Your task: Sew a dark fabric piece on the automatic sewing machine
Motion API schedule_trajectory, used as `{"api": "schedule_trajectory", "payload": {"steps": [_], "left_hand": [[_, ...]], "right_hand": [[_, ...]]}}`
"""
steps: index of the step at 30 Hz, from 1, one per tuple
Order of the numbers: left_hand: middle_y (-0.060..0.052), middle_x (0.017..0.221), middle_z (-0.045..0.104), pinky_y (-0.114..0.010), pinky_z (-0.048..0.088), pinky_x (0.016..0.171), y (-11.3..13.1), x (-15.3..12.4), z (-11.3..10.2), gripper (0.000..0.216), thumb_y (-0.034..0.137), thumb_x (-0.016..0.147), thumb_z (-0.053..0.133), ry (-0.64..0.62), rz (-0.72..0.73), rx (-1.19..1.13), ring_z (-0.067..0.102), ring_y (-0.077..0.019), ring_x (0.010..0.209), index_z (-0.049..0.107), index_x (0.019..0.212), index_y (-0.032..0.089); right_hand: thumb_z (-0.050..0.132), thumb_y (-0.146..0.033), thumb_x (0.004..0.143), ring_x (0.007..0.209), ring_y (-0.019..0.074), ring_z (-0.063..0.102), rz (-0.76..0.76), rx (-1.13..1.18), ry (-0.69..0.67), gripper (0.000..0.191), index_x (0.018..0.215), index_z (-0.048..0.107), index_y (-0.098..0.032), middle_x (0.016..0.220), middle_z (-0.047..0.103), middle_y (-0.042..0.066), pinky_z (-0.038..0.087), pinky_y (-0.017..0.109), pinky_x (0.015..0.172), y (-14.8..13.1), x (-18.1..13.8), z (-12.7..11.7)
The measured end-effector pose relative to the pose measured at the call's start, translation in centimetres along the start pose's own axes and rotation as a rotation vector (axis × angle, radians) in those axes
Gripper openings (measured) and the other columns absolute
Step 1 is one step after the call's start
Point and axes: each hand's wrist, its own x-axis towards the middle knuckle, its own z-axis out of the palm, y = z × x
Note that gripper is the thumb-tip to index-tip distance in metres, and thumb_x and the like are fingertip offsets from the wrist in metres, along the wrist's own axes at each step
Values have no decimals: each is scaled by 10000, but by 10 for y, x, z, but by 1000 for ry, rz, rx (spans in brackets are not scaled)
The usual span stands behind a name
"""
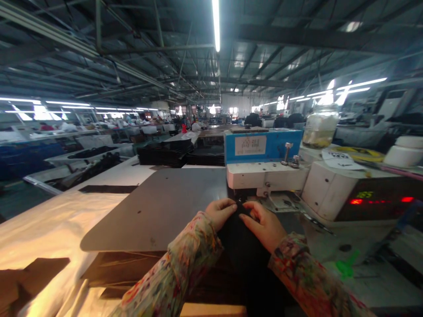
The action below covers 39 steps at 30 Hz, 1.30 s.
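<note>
A piece of black fabric (243,246) lies between my two forearms and runs up to the head of a white and blue sewing machine (264,169). My left hand (220,212) pinches the fabric's far edge on the left. My right hand (264,224) holds the same edge on the right, fingers curled over it. Both hands sit right under the machine's head, where the needle area is hidden by my fingers. The fabric rests on a grey flat work plate (158,207).
The machine's control box (370,200) with red lit digits stands at the right. A glass jar (320,125) and a white tub (405,152) sit on top of it. Stacks of black pieces (165,154) lie farther back. Brown cardboard (29,277) lies at the near left.
</note>
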Motion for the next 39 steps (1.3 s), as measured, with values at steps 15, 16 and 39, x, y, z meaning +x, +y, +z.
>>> {"api": "schedule_trajectory", "payload": {"steps": [15, 16, 39], "left_hand": [[12, 558, 565, -239, 388, 593, 3, 11, -8, 173, 286, 504, 577, -89, -146, -223, 495, -119, 553, 596, 604, 146], [8, 574, 573, -243, 394, 612, 3, 11, -9, 167, 288, 517, 572, -100, -123, -207, 507, -127, 578, 599, 604, 148], [-31, 883, 524, -286, 379, 746, 0, 0, 3, 214, 280, 771, 402, 61, 342, 1092, 462, -168, 817, 559, 901, 215]], "right_hand": [[377, -97, 792, 558, 133, 508, -503, -736, 128, 323, 1083, 514, -108, 662, 526, 39, 369, 230, 492, -4, -11, 8], [397, -88, 779, 543, 134, 502, -508, -784, 127, 324, 1079, 519, -109, 658, 525, 36, 358, 236, 474, -5, -11, 9], [440, -227, 760, 833, 151, 564, 43, -317, -165, 241, 927, 613, -215, 884, 632, 21, 412, 218, 705, 11, 44, 1]]}}
